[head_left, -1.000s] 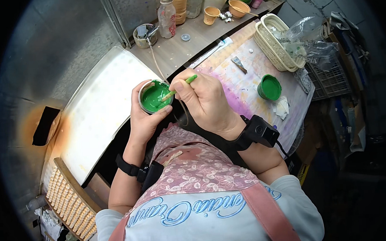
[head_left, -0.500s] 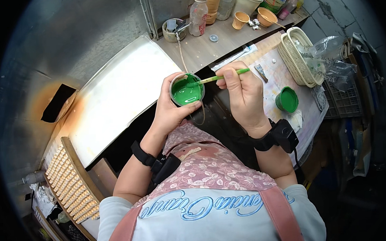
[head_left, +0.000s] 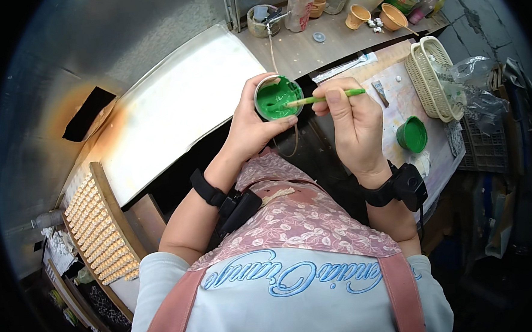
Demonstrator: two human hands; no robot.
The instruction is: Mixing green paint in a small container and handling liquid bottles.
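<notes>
My left hand [head_left: 253, 120] is wrapped round a small cup of green paint [head_left: 278, 98], tilted so that its inside shows. Green paint coats the cup's walls and pools at the bottom. Between the thumb and fingers of my right hand [head_left: 355, 122] is a slim green-smeared stick [head_left: 322, 98], perhaps a brush handle. Its far end dips into the paint in the cup. To the right of my right hand, a second tub of green paint [head_left: 412, 135] stands on the stained paper-covered table.
A cream plastic basket [head_left: 428, 79] with clear bags lies at the right. Along the back shelf stand orange cups [head_left: 358, 17], a bottle [head_left: 299, 8] and a pot with an airbrush-like tool [head_left: 263, 23]. A white board [head_left: 185, 110] and a rack of small pieces [head_left: 98, 229] are at left.
The stick's tip has gone lower into the cup's paint. Both hands and the cup appear farther right in the view, and the whole scene has shifted right and slightly up too.
</notes>
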